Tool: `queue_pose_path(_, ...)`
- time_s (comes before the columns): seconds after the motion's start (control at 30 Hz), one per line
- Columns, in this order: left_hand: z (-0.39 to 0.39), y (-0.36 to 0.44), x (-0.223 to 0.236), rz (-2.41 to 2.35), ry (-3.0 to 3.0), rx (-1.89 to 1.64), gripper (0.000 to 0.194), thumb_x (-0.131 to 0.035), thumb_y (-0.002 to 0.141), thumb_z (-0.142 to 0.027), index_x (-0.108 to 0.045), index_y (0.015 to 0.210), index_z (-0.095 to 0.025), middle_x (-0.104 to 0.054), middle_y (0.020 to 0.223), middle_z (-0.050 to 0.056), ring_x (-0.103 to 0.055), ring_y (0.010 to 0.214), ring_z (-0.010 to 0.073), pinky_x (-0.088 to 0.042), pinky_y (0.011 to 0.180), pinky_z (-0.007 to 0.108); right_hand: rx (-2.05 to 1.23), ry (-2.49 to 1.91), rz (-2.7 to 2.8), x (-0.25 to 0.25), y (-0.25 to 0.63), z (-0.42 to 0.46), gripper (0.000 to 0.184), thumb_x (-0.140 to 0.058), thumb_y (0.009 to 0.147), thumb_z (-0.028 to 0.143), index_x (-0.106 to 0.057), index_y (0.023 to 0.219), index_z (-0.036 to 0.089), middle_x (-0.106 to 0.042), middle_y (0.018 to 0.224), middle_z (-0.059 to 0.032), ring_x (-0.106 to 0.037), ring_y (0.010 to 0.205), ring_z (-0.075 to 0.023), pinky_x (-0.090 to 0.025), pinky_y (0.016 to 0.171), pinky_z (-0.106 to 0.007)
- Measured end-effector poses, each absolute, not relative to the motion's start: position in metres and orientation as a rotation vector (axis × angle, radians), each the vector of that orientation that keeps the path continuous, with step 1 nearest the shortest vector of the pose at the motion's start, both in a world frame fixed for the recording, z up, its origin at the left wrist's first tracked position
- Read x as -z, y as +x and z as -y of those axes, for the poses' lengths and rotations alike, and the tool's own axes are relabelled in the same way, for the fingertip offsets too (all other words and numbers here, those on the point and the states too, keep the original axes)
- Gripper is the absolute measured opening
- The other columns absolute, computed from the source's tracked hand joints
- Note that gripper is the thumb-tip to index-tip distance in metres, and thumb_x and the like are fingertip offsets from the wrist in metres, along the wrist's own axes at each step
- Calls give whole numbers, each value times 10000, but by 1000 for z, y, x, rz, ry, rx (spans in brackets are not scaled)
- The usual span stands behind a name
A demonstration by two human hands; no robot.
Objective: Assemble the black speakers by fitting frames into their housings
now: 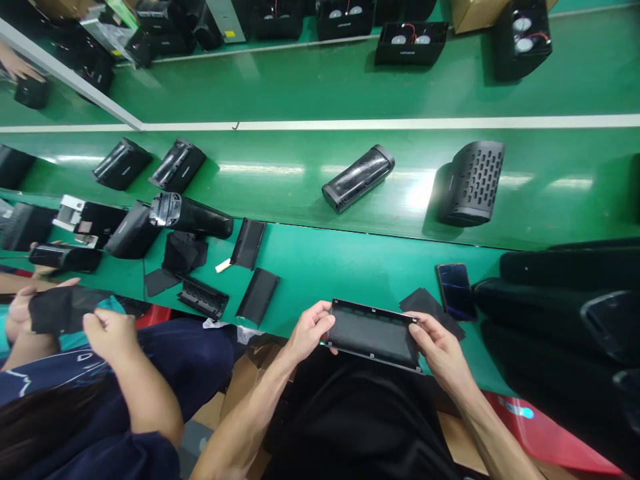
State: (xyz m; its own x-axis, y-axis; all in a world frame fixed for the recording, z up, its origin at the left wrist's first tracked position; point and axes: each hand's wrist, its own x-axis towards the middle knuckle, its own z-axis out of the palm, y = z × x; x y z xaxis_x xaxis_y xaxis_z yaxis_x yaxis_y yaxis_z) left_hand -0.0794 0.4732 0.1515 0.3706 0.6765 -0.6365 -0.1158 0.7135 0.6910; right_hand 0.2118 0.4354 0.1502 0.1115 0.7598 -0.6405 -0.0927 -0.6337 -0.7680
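I hold a flat black rectangular panel (374, 333) with a raised rim over my lap at the front edge of the green table (350, 267). My left hand (311, 328) pinches its left end, fingers closed on the rim. My right hand (436, 343) grips its right end, thumb on top. Just beyond the panel's right corner, a small black sheet (425, 303) lies on the table, and a dark phone (454, 290) rests to the right of it.
A co-worker's hands (100, 330) at the left hold a black sheet. Black panels (257, 295) and housings (193, 215) lie before them. A speaker tube (358, 177) and a perforated housing (470, 181) rest on the belt. Stacked black parts (560, 300) fill the right.
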Motion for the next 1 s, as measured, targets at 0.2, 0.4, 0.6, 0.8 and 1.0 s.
queue_pose_path(0.2,-472,-81,-152,-1072,578,-555,385,-718,875,-494,-601,1094,-200,-607,748,-35,-617,515,127,-546,514,266,-1551,-1730,767,-148,215,-434,453,-750,856,577,-726,1123,212,-454,653,45,-456,583,-152,-385,529,-268)
queue_pose_path(0.4,-472,-81,-155,-1085,631,-557,364,-698,885,-472,-594,1104,-201,-537,697,-59,-558,511,114,-501,524,253,-1542,-1743,805,-150,216,-432,426,-735,872,548,-723,1134,213,-458,671,42,-462,603,-156,-388,557,-277)
queue_pose_path(0.6,-476,-80,-160,-1179,751,-545,400,-709,865,-498,-605,1076,-175,-472,666,-64,-461,577,98,-351,572,225,-1530,-1750,831,-150,216,-433,400,-726,882,530,-720,1138,223,-477,679,36,-486,613,-163,-413,578,-285)
queue_pose_path(0.8,-474,-82,-155,-1177,773,-538,410,-684,891,-501,-600,1114,-166,-488,705,-50,-436,622,103,-335,622,240,-1499,-1777,862,-149,217,-436,425,-726,863,559,-727,1119,220,-460,698,32,-455,631,-162,-390,569,-280)
queue_pose_path(1.0,-473,-82,-150,-1173,757,-549,422,-703,877,-511,-620,1119,-174,-504,703,-44,-451,621,104,-349,614,229,-1509,-1764,848,-152,215,-438,430,-734,852,566,-727,1107,221,-449,689,38,-446,629,-162,-387,579,-283)
